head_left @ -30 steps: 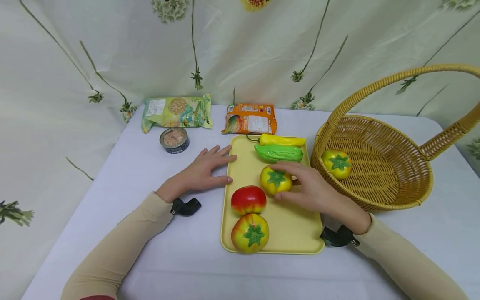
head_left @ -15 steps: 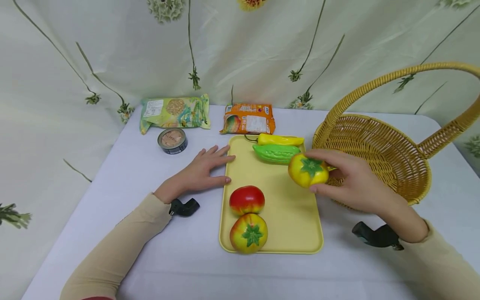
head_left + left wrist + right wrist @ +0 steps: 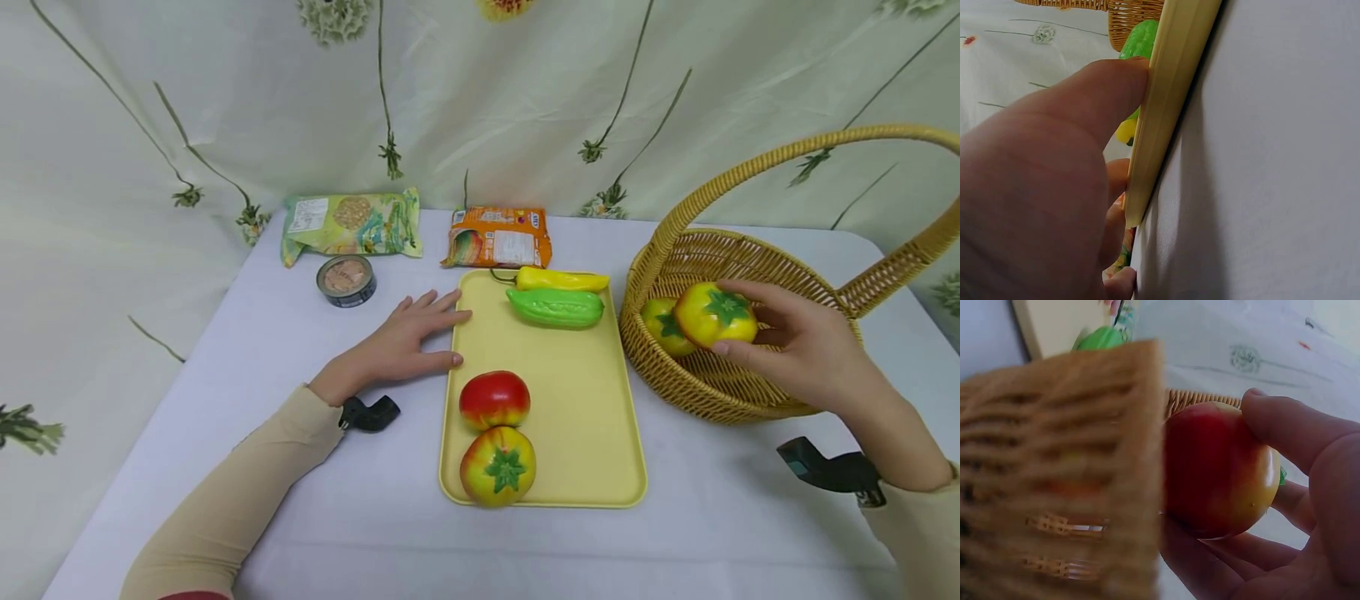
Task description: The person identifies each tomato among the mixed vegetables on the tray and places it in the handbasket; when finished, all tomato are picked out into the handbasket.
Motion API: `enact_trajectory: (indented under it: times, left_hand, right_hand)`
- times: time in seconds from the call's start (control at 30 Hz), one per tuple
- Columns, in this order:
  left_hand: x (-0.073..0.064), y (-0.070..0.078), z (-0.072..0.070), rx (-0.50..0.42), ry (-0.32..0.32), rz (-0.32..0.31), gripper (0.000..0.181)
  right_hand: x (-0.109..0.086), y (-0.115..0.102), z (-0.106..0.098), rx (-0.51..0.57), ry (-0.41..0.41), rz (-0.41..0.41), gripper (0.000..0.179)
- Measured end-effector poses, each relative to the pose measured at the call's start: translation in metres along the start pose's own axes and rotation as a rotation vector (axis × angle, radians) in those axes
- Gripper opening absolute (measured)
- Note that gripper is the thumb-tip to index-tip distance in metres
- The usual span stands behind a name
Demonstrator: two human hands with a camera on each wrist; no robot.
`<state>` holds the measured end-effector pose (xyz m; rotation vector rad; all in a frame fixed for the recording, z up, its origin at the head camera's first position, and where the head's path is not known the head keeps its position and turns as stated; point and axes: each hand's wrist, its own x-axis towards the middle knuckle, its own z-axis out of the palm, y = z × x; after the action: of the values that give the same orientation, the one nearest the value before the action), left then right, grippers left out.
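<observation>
My right hand (image 3: 806,342) holds a yellow-and-red toy tomato (image 3: 716,315) with a green star-shaped leaf over the wicker basket (image 3: 750,400). In the right wrist view, thumb and fingers curl round its red-yellow side (image 3: 1219,472), close to the blurred basket wall (image 3: 1066,437). A second toy tomato (image 3: 663,327) lies inside the basket, partly hidden behind the held one. My left hand (image 3: 408,342) rests with spread fingers at the left edge of the yellow tray (image 3: 577,417); the left wrist view shows its thumb touching the tray's rim (image 3: 1163,112).
On the tray lie a red toy tomato (image 3: 494,400), a yellow-red one (image 3: 498,467), a green bitter melon (image 3: 557,307) and a yellow pepper (image 3: 566,281). Behind stand a tin can (image 3: 347,281), a green packet (image 3: 352,223) and an orange packet (image 3: 498,237). The basket's tall handle (image 3: 795,158) arches overhead.
My right hand has gripped the toy tomato on the tray, lifted it and carried it right to over the basket. My left hand has stayed in place.
</observation>
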<state>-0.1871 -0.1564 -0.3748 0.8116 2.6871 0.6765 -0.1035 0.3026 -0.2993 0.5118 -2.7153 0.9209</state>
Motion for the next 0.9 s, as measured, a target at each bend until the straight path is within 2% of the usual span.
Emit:
enact_trajectory:
  times: [0.17, 0.37, 0.67, 0.9]
  left_hand:
    - [0.000, 0.001, 0.000, -0.001, -0.005, -0.004, 0.070]
    - [0.000, 0.001, -0.001, 0.001, -0.007, -0.005, 0.070]
    - [-0.001, 0.002, -0.003, -0.004, -0.001, 0.001, 0.069]
    - [0.000, 0.001, -0.002, -0.005, -0.004, 0.006, 0.069]
  right_hand:
    - [-0.001, 0.018, -0.004, 0.025, -0.029, 0.104, 0.066]
    - [0.000, 0.031, -0.006, 0.013, -0.054, 0.209, 0.067]
    - [0.005, 0.042, -0.002, -0.044, -0.089, 0.293, 0.067]
    - [0.006, 0.049, 0.002, -0.098, -0.165, 0.318, 0.069]
